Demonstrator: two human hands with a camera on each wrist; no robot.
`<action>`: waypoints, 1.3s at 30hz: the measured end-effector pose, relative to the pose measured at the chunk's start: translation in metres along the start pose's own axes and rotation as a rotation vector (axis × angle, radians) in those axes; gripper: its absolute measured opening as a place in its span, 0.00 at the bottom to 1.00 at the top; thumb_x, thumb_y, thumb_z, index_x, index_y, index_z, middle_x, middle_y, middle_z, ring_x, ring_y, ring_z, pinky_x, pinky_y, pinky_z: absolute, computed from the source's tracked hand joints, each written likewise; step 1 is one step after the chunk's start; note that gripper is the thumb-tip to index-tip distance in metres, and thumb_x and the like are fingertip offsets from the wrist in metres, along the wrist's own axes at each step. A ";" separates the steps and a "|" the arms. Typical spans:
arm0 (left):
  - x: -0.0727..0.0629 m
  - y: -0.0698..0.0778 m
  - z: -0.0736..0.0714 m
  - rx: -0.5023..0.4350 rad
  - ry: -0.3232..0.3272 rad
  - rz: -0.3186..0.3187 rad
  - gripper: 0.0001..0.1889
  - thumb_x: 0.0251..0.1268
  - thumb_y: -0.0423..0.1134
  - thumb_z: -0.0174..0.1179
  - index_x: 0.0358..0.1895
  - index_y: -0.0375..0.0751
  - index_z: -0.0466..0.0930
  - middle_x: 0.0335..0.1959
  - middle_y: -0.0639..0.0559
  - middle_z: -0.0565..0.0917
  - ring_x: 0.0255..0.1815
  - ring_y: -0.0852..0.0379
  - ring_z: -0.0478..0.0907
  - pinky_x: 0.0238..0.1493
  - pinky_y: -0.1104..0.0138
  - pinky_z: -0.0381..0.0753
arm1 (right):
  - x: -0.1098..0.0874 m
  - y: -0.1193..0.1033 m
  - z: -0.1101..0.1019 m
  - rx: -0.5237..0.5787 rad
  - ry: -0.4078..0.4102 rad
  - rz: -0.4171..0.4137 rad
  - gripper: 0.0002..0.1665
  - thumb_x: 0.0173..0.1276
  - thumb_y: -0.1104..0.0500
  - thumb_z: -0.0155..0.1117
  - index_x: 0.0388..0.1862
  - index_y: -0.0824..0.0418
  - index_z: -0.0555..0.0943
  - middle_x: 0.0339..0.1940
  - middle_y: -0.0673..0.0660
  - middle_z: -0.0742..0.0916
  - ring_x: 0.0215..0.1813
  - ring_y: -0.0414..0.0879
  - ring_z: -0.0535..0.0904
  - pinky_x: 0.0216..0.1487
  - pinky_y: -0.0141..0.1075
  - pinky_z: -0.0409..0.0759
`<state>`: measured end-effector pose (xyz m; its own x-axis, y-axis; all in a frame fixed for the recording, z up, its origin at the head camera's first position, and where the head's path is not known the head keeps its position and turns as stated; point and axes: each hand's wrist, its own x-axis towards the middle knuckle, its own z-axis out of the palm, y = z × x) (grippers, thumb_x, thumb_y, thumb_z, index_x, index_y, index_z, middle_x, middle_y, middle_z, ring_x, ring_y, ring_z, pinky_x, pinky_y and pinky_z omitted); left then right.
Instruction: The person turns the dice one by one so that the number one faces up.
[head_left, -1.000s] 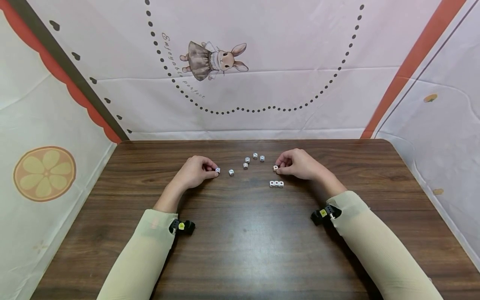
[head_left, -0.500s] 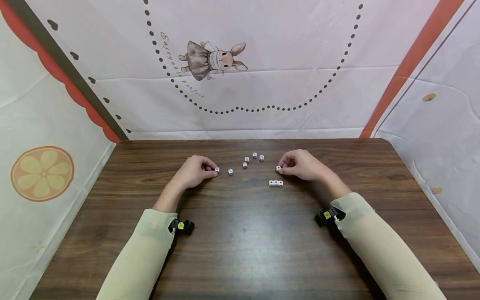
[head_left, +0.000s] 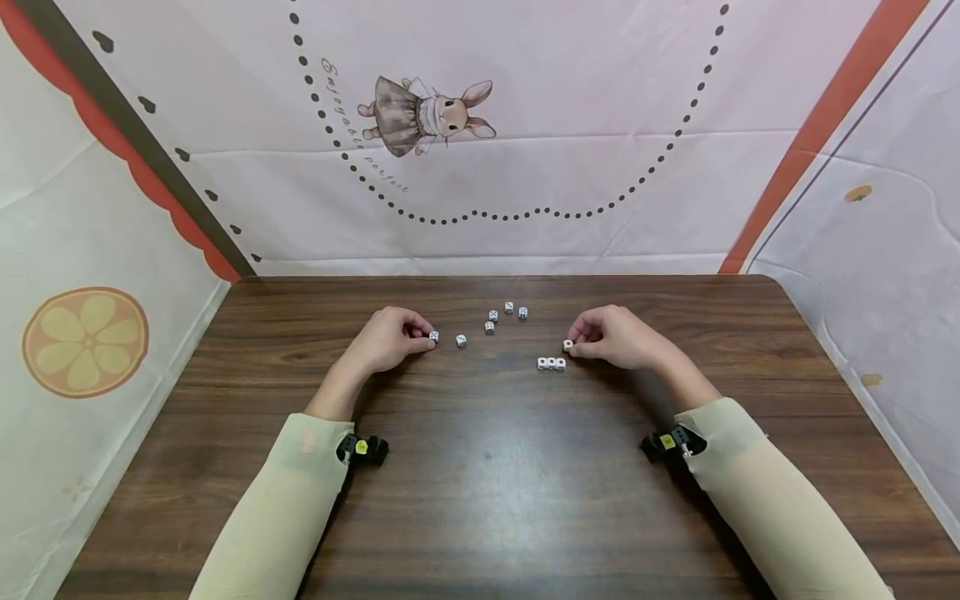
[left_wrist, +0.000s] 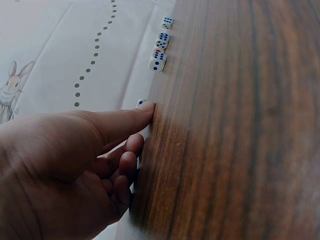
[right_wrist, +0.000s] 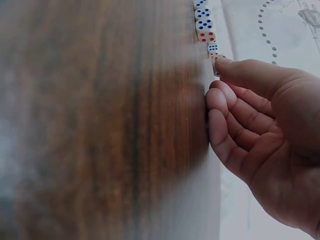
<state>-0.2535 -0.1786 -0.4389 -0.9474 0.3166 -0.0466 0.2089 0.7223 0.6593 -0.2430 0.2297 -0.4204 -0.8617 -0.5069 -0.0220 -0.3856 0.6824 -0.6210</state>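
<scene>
My left hand (head_left: 388,340) pinches a white die (head_left: 434,337) with blue pips between thumb and fingers, down at the tabletop. In the left wrist view the thumb covers most of that die (left_wrist: 141,102). My right hand (head_left: 617,337) pinches another die (head_left: 567,345), held just beyond the right end of a row of three touching dice (head_left: 551,364). The right wrist view shows the right thumb over this die (right_wrist: 217,66), its other fingers curled below. A single die (head_left: 461,341) lies a little right of the left hand.
Several loose dice (head_left: 490,327) form a small cluster at the back middle of the brown wooden table (head_left: 480,500). A white printed cloth (head_left: 570,167) hangs behind the table's far edge and along both sides. Each wrist carries a small black camera (head_left: 367,451).
My right hand has moved right and slightly nearer with its die, toward the right end of the three-dice row. The left hand holds its die in the same place.
</scene>
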 end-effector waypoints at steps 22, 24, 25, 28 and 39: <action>0.001 -0.001 -0.002 0.006 0.006 0.004 0.06 0.70 0.39 0.74 0.43 0.42 0.91 0.37 0.50 0.84 0.39 0.52 0.77 0.42 0.59 0.76 | -0.021 -0.009 0.003 0.019 -0.039 0.044 0.05 0.68 0.60 0.78 0.38 0.55 0.87 0.31 0.45 0.88 0.35 0.43 0.81 0.39 0.37 0.78; 0.001 -0.001 -0.002 0.006 0.005 0.005 0.06 0.70 0.39 0.73 0.43 0.42 0.91 0.37 0.50 0.84 0.38 0.52 0.77 0.42 0.59 0.76 | -0.021 -0.009 0.004 0.019 -0.041 0.044 0.05 0.68 0.60 0.78 0.38 0.55 0.87 0.31 0.46 0.88 0.35 0.42 0.81 0.39 0.37 0.78; 0.001 -0.001 -0.002 0.007 0.004 0.006 0.06 0.70 0.39 0.73 0.44 0.42 0.91 0.37 0.50 0.84 0.39 0.52 0.77 0.42 0.59 0.76 | -0.021 -0.009 0.004 0.020 -0.041 0.043 0.05 0.68 0.60 0.78 0.38 0.55 0.87 0.31 0.46 0.88 0.35 0.42 0.81 0.39 0.37 0.78; 0.000 -0.001 -0.002 0.005 0.002 0.005 0.06 0.70 0.39 0.73 0.44 0.42 0.91 0.37 0.50 0.84 0.38 0.52 0.77 0.42 0.59 0.76 | -0.021 -0.010 0.006 0.026 -0.043 0.036 0.06 0.68 0.60 0.78 0.37 0.56 0.87 0.30 0.46 0.88 0.34 0.42 0.81 0.38 0.37 0.78; 0.000 0.000 0.000 0.008 0.005 0.008 0.06 0.69 0.39 0.74 0.43 0.42 0.91 0.36 0.51 0.84 0.38 0.53 0.77 0.42 0.60 0.75 | -0.019 -0.012 0.011 0.014 -0.043 0.020 0.06 0.66 0.61 0.79 0.37 0.57 0.87 0.28 0.45 0.87 0.33 0.41 0.80 0.37 0.37 0.76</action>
<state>-0.2533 -0.1787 -0.4396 -0.9468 0.3197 -0.0376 0.2187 0.7245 0.6536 -0.2187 0.2250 -0.4209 -0.8542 -0.5156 -0.0674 -0.3637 0.6850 -0.6312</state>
